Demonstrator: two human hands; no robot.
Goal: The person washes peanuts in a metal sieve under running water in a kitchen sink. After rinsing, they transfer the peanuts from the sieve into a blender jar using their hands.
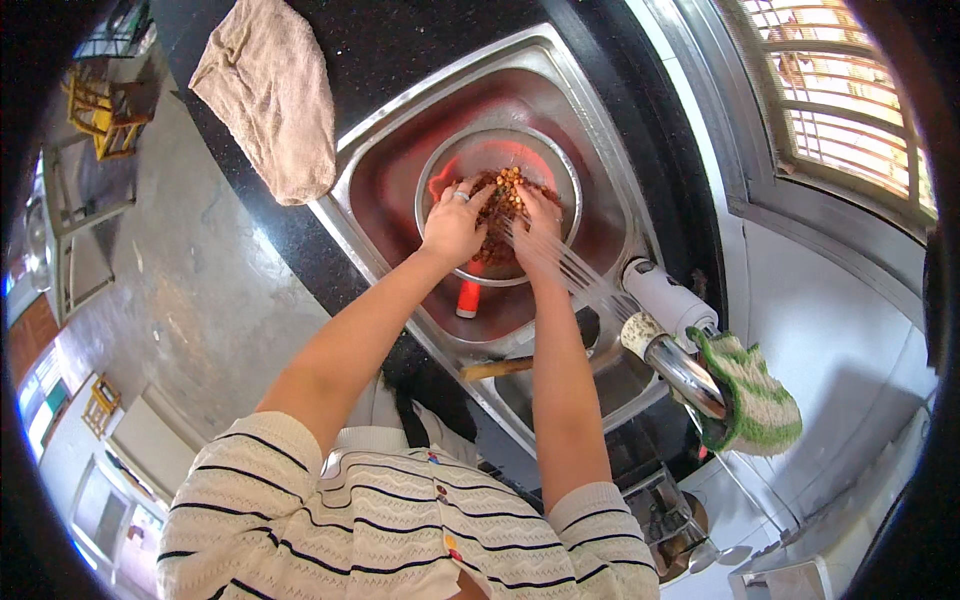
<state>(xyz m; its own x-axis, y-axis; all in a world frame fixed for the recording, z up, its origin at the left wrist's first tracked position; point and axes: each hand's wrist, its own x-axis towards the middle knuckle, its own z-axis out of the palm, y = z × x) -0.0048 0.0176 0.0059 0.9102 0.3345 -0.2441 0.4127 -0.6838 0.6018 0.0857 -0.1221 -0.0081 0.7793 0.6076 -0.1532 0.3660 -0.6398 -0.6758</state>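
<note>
Cream striped knit top (400,510) nearest my remote lens; left hand (455,225) and right hand (537,238) down in a steel bowl (572,180).

Brown, bean-like kernels (511,188) lie in the bowl, inside the metal sink (372,200). Left fingers curve, slightly apart, among them; right fingers reach in alongside. I cannot tell whether either hand closes on any. From the faucet (690,378), water streams (590,282) slant past the right wrist. Beige towel (275,100) rests on the black counter (390,30).

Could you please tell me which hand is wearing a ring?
The left hand, where a ring circles one finger; no ring shows on the right hand.
</note>
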